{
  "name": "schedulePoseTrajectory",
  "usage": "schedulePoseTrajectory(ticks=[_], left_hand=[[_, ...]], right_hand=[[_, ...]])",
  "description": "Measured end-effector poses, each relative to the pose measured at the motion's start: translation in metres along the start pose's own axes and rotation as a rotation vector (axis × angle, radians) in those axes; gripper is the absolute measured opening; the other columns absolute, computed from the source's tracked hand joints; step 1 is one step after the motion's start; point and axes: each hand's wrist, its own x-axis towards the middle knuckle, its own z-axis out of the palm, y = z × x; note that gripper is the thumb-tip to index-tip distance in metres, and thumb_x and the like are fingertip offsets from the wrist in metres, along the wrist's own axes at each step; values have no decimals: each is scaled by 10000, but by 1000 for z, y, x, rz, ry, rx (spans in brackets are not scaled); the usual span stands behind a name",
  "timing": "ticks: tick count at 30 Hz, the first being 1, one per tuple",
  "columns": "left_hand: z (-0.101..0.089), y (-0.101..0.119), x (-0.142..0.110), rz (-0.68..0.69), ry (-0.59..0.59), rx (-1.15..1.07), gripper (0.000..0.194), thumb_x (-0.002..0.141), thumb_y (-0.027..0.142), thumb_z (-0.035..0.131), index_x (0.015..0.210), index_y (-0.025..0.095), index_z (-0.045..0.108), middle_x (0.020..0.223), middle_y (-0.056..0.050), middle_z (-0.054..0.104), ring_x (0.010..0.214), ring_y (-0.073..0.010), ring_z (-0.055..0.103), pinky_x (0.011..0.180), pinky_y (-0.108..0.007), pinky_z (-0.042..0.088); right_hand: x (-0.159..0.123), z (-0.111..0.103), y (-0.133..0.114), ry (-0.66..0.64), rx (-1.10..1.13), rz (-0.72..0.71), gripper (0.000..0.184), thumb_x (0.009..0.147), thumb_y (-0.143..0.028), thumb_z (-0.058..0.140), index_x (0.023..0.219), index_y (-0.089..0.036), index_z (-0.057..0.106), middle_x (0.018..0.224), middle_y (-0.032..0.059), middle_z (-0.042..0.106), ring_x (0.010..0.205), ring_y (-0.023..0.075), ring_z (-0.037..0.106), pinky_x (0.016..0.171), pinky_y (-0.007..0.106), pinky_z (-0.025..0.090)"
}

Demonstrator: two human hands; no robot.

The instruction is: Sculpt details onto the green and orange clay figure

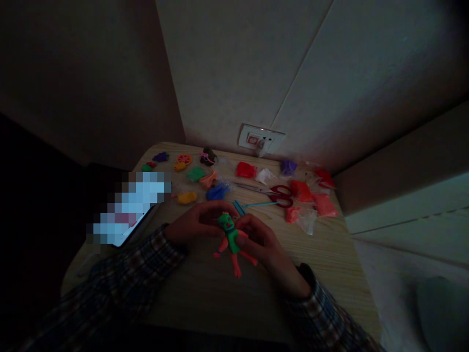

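Observation:
A small clay figure [230, 238] with a green head and body and orange-red arms and legs is held above a wooden table [205, 293]. My left hand [198, 221] has its fingers closed on the figure's head from the left. My right hand [264, 247] grips the green body from the right. Both sleeves are plaid. The room is dim, so fine detail on the figure is hard to make out.
Red-handled scissors [273, 191] and a blue stick [256, 204] lie just behind my hands. Several coloured clay lumps and plastic bags of clay [315, 198] spread across the back. A lit phone [128, 215] lies at the left. A wall socket [259, 139] sits behind.

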Motion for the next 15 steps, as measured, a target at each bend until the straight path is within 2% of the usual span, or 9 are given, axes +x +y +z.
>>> schedulePoseTrajectory(ticks=[2, 6, 11, 15], left_hand=[[1, -2, -1, 8, 61, -46, 463, 605, 319, 879, 1008, 192, 688, 978, -43, 681, 923, -216, 643, 837, -332, 521], [0, -7, -1, -1, 137, -65, 431, 657, 350, 847, 1025, 197, 682, 1016, -52, 706, 995, -240, 650, 932, -380, 490], [4, -9, 1, -86, 125, -45, 467, 654, 416, 837, 1016, 182, 656, 1024, -63, 707, 996, -247, 654, 904, -386, 496], [9, -9, 2, -140, 168, 1, 412, 670, 396, 824, 965, 166, 649, 993, -52, 703, 981, -235, 647, 901, -386, 491]], right_hand=[[1, 1, 2, 39, -21, -53, 308, 761, -446, 754, 851, -222, 562, 823, -15, 604, 742, 144, 580, 675, 260, 463], [4, 1, 6, 128, -47, -136, 288, 766, -438, 750, 851, -229, 572, 815, -16, 608, 771, 149, 595, 698, 258, 483], [7, 1, 13, 192, -99, -179, 272, 802, -438, 711, 886, -240, 546, 852, -5, 643, 799, 167, 637, 706, 276, 505], [9, 1, 14, 230, -219, -239, 260, 810, -430, 704, 892, -233, 554, 870, 8, 629, 801, 171, 630, 721, 295, 504]])
